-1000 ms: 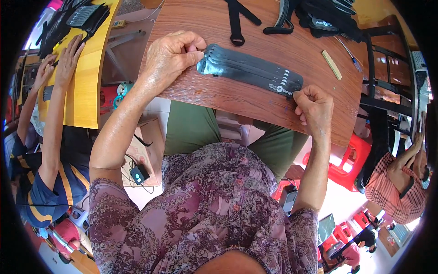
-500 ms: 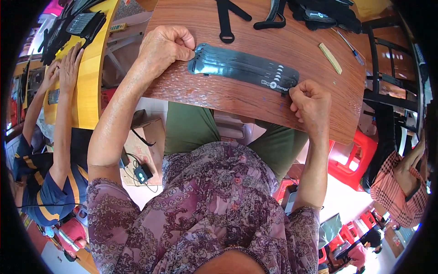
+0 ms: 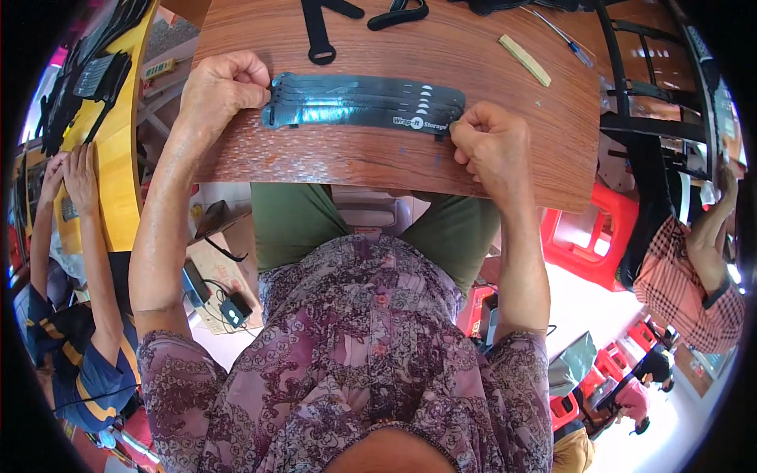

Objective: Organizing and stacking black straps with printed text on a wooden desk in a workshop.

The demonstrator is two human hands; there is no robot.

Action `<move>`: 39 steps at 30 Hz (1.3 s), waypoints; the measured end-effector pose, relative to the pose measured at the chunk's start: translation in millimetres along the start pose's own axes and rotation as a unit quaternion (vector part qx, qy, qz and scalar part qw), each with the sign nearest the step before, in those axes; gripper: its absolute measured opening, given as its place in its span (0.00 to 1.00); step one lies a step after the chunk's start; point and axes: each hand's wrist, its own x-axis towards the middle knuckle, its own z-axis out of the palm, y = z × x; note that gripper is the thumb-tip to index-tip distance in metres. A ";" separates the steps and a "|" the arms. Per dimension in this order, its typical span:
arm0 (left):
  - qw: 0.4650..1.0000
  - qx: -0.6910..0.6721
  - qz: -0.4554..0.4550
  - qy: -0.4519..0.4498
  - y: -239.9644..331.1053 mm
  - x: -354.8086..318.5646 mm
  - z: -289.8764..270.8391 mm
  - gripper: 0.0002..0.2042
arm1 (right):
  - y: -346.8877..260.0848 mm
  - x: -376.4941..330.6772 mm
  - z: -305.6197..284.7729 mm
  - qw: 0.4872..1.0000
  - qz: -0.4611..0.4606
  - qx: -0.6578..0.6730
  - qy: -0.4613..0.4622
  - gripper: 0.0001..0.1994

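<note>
A long, flat, dark glossy strip with white half-moon marks and print near its right end lies crosswise over the wooden table, close to the front edge. Its surface shows several parallel bands. My left hand pinches the strip's left end between thumb and fingers. At the opposite end, my right hand is closed on the lower right corner, fingers curled in. Beyond the strip lie a black strap with a ring-shaped end and a second, looped black strap.
A yellowish stick and a slim tool with a blue handle lie at the right of the wooden table. Left is a yellow table with black straps and a co-worker's hands. A red stool stands right.
The whole view has shifted, so the table and strip appear farther left. The strip now looks more level. Both hands keep hold of the same ends.
</note>
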 end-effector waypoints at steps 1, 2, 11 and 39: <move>1.000 0.000 0.001 0.000 0.5 -0.1 0.4 0.05 | 1.0 0.1 0.3 1.000 -0.009 -0.004 0.000 0.05; 1.000 0.000 -0.006 0.000 0.5 -0.2 0.6 0.05 | 0.4 0.1 -0.3 1.000 -0.010 -0.004 0.000 0.05; 1.000 -0.008 0.021 0.021 -8.1 -5.9 3.9 0.05 | -1.5 -6.0 -1.1 0.993 -0.017 -0.117 0.021 0.08; 0.945 0.171 0.231 0.156 6.1 -57.8 31.5 0.19 | 3.2 -23.5 26.6 0.883 -0.374 -0.180 0.217 0.09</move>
